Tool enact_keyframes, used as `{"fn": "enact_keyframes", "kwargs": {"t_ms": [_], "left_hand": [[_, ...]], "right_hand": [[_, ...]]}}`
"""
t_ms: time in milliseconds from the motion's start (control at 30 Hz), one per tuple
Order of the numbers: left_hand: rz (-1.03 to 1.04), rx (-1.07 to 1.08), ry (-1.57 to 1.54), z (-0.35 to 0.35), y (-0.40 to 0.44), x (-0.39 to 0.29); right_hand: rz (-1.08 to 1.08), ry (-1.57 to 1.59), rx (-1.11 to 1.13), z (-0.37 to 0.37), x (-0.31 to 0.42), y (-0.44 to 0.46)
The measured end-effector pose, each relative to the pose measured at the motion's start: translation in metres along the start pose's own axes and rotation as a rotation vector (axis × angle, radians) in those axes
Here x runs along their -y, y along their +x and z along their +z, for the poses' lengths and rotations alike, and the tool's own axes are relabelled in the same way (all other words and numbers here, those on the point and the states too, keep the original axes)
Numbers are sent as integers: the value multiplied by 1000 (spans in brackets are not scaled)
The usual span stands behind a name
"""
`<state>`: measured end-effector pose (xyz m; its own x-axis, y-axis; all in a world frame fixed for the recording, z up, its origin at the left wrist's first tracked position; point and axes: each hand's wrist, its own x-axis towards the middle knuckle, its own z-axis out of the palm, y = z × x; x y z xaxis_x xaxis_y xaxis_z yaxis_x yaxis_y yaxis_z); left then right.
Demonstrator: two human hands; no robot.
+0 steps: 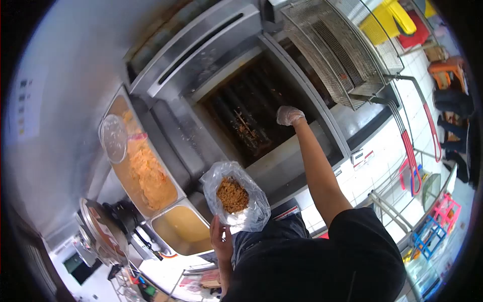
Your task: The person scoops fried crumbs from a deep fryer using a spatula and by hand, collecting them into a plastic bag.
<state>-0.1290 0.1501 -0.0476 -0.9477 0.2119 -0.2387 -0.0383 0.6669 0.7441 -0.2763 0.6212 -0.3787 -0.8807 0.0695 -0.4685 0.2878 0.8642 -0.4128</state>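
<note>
My right hand (290, 116), in a clear plastic glove, is held over the dark oil of the fryer vat (251, 100). Its fingers look bunched together, and what they hold, if anything, cannot be made out. Brown bits and a thin stick-like piece (245, 125) lie in the oil to its left. Below the vat, my bare left hand (221, 239) grips the rim of a clear plastic bag (256, 201). Brown crumbs (232, 195) fill the middle of the open bag.
Left of the vat are a metal tray of orange, battered food (146, 173) with a clear round lid (114, 139), and a tray of yellow liquid (180, 224). Wire fry baskets (337, 50) with red handles stand at upper right. A person's dark-clothed legs (454, 126) show far right.
</note>
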Motion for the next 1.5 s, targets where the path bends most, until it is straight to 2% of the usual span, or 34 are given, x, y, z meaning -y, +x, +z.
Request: {"fn": "enact_keyframes", "kwargs": {"t_ms": [100,167,233,300,367,433,533,633,733,833,933,1033,1067,1167,1267,1367,1500], "left_hand": [[82,21,69,-3,0,8],[43,-12,-15,-4,5,-4],[66,-44,-44,-5,2,1],[84,-77,-86,-3,-5,13],[42,-80,-143,-6,-10,15],[46,-83,-157,-8,-13,16],[33,-58,-188,-11,-10,9],[30,-46,-206,-11,-6,10],[33,-41,-196,-11,-8,12],[51,-33,-193,-11,-9,12],[60,-34,-188,-9,-8,13],[85,-39,-172,-8,-7,10],[99,-41,-167,-6,-6,8],[106,-9,-122,-8,-5,5],[97,-23,-149,-10,-8,3],[110,-33,-161,-8,-11,6],[108,-26,-191,-4,-14,8]], "right_hand": [[124,-61,214,-13,24,10],[-22,-218,343,-5,26,29],[-54,-350,559,-13,42,43],[-324,-645,523,2,31,54],[-221,-578,472,1,49,50],[255,-156,387,-32,91,29],[58,-302,488,32,41,67],[138,-202,356,-15,76,21],[98,-268,275,-24,67,7],[137,-253,343,-30,62,3],[22,-250,331,-16,58,13],[15,-258,285,-14,77,-7],[-107,-320,275,20,55,9],[12,-255,195,17,53,6],[98,-257,177,-32,67,-8],[110,-245,8,-115,119,-64],[-146,-306,-203,-176,137,-93]]}}
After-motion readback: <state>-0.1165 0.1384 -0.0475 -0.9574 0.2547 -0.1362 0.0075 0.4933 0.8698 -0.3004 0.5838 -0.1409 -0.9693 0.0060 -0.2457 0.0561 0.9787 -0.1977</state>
